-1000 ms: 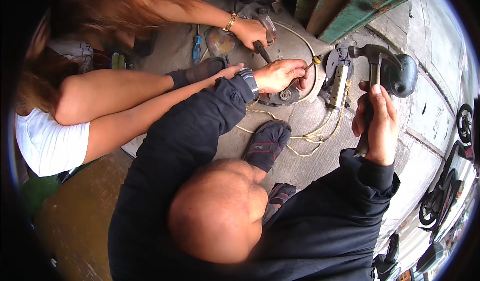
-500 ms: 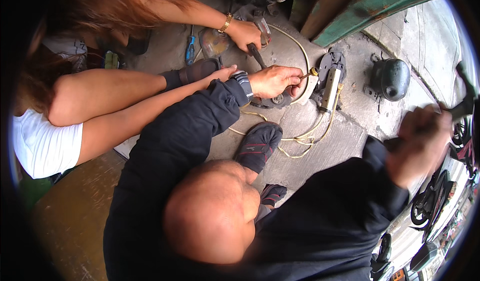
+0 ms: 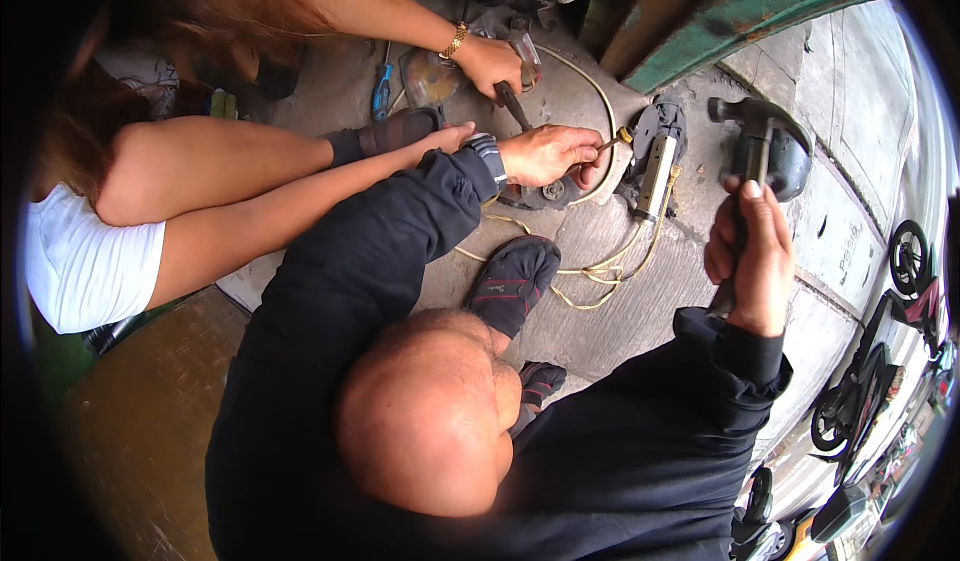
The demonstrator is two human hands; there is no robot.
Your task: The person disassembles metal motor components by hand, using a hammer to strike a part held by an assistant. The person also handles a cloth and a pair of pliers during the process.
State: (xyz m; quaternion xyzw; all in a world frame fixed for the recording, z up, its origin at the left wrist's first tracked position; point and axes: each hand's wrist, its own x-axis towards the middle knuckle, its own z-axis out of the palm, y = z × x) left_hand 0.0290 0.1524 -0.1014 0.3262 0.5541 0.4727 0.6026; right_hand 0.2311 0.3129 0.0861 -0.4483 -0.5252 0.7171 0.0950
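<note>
My left hand is closed round a thin metal rod with a yellowish end; its other end is hidden by my fingers. Just below that hand lies a dark, round metal part. On the right, my right hand grips a claw hammer by its handle, with the head raised over the floor. Opposite me, a co-worker's hand with a gold bracelet holds a black-handled tool. The co-worker's other hand is by my left wrist.
A dark domed compressor stands partly behind the hammer. A power strip and a pale cord lie on the concrete floor. A blue-handled screwdriver lies farther left. The green metal edge is at the top; motorcycles stand right.
My right hand has swung the hammer leftward from the far right, so its head now shows over the compressor. My left hand still holds the rod in nearly the same place.
</note>
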